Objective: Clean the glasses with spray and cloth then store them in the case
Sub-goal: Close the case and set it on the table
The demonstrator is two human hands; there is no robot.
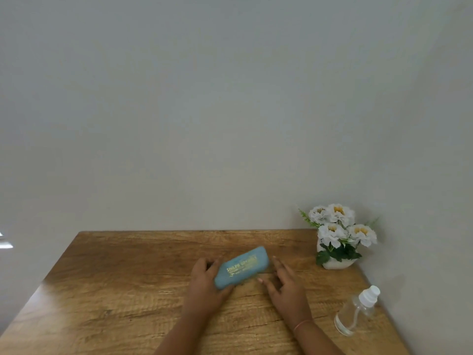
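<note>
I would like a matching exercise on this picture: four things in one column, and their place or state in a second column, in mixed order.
Things:
1. glasses case
2. spray bottle
3. flower pot
4. right hand

Places or states:
A. clear, with a white cap, near the table's right edge
B. in the far right corner
C. blue, closed, gripped by the left hand
D. open, fingers spread beside the case

Pairs: 1-C, 2-A, 3-B, 4-D

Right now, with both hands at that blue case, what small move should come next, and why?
Probably steadying the blue case with the left hand while the right hand lifts its lid. The case lies shut on the wooden table, no glasses or cloth are visible, and the spray bottle stands untouched.
</note>
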